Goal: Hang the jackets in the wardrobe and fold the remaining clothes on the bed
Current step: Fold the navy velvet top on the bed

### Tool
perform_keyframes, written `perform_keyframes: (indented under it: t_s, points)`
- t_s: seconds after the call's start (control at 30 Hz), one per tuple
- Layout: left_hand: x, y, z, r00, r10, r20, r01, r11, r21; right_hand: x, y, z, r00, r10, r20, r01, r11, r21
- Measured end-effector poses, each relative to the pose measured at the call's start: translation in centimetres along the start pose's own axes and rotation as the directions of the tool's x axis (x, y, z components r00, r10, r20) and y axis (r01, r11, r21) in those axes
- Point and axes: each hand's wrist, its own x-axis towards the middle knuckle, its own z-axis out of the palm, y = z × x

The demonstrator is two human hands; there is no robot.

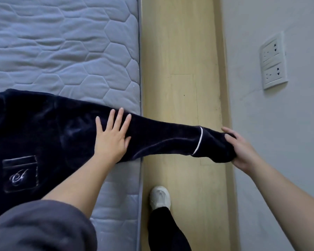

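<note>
Bed: quilted pale-blue mattress [62, 51] carries the dark navy velvet top [34, 127].
Axis: I read its sleeve [161, 138] running right, off the edge.
Left hand [111, 138]: fingers spread flat on sleeve.
Right hand [241, 149]: fingers clamped on cuff [216, 147].

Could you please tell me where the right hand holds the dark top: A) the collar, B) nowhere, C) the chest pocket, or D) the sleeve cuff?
D: the right hand grips the sleeve cuff out over the floor; the left hand presses flat on the dark top.
</note>
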Motion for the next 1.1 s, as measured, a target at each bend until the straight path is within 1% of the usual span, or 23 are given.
perform_keyframes:
  t_s: [0.03,0.07,0.1,0.13,0.17,0.2,0.23,0.27,0.33,0.4,0.47,0.6,0.67,0.73,0.8,0.87,0.9,0.93,0.97,1.03,1.07,1.1]
  points:
    - [-0.3,1.0,-1.3,0.997,-0.07,-0.04,0.064,0.989,-0.135,-0.9,-0.6,0.5,0.999,-0.033,0.016,0.034,0.999,-0.036]
    - [-0.7,2.1,-2.7,0.988,-0.12,-0.099,0.086,0.953,-0.291,-2.0,-1.4,1.1,0.997,-0.074,0.03,0.076,0.995,-0.069]
    - [-1.3,3.1,-4.1,0.976,-0.159,-0.148,0.07,0.876,-0.476,-3.3,-2.2,1.9,0.991,-0.121,0.052,0.126,0.987,-0.103]
    - [-2.1,3.8,-5.7,0.973,-0.207,-0.103,0.079,0.715,-0.695,-4.8,-3.0,2.8,0.982,-0.166,0.086,0.177,0.974,-0.143]
    - [-3.1,4.2,-7.3,0.975,-0.216,0.046,0.146,0.478,-0.866,-6.5,-3.8,3.9,0.97,-0.209,0.127,0.23,0.955,-0.186]
    - [-4.1,4.4,-8.9,0.964,-0.155,0.216,0.248,0.229,-0.941,-8.4,-4.6,5.2,0.953,-0.245,0.177,0.282,0.932,-0.229]
    - [-5.1,4.3,-10.4,0.941,-0.073,0.331,0.334,0.031,-0.942,-10.3,-5.2,6.6,0.934,-0.273,0.231,0.332,0.904,-0.269]
    - [-6.2,3.8,-11.6,0.923,0.002,0.385,0.383,-0.1,-0.918,-12.4,-5.5,8.2,0.91,-0.298,0.287,0.38,0.876,-0.296]
    - [-8.5,1.9,-13.5,0.916,0.073,0.395,0.4,-0.262,-0.878,-16.5,-5.7,11.8,0.854,-0.347,0.387,0.469,0.836,-0.286]
    - [-11.3,-0.7,-14.8,0.922,0.079,0.38,0.38,-0.38,-0.843,-20.5,-5.3,15.9,0.799,-0.376,0.469,0.533,0.804,-0.264]
    - [-14.8,-4.2,-15.6,0.923,0.025,0.385,0.349,-0.477,-0.806,-24.5,-4.2,20.6,0.753,-0.391,0.529,0.581,0.773,-0.255]
    - [-24.2,-14.7,-14.8,0.903,-0.118,0.413,0.256,-0.625,-0.738,-32.3,-0.4,31.3,0.672,-0.349,0.653,0.603,0.769,-0.21]
    - [-30.1,-20.7,-13.1,0.886,-0.176,0.429,0.204,-0.682,-0.702,-36.1,2.4,37.1,0.62,-0.308,0.722,0.613,0.764,-0.2]
    - [-35.8,-26.3,-10.3,0.856,-0.244,0.455,0.147,-0.73,-0.667,-39.6,6.0,43.0,0.562,-0.218,0.798,0.603,0.768,-0.216]
    - [-40.9,-31.0,-6.4,0.789,-0.335,0.515,0.097,-0.76,-0.643,-42.5,10.2,47.9,0.49,-0.101,0.866,0.591,0.768,-0.245]
    - [-45.2,-34.7,-1.6,0.681,-0.427,0.595,0.087,-0.76,-0.644,-44.4,14.3,51.4,0.424,-0.021,0.905,0.62,0.736,-0.273]
    - [-47.0,-35.9,1.1,0.624,-0.459,0.632,0.103,-0.754,-0.649,-44.7,16.2,52.4,0.414,-0.003,0.91,0.64,0.712,-0.289]
    - [-48.5,-36.7,3.6,0.571,-0.482,0.665,0.129,-0.747,-0.652,-44.4,17.8,53.1,0.422,0.003,0.906,0.656,0.689,-0.308]
    - [-49.6,-37.0,6.1,0.52,-0.497,0.695,0.164,-0.74,-0.652,-43.6,18.9,53.4,0.451,0.004,0.892,0.662,0.669,-0.338]
    - [-50.7,-36.7,10.3,0.426,-0.521,0.74,0.241,-0.723,-0.648,-40.8,20.1,53.2,0.537,-0.006,0.843,0.672,0.607,-0.424]
    - [-50.6,-36.2,12.0,0.396,-0.536,0.746,0.276,-0.705,-0.653,-39.0,20.3,52.9,0.583,-0.028,0.812,0.682,0.56,-0.471]
    - [-50.3,-35.6,13.4,0.389,-0.553,0.737,0.305,-0.677,-0.67,-37.0,20.2,52.6,0.626,-0.064,0.777,0.69,0.51,-0.514]
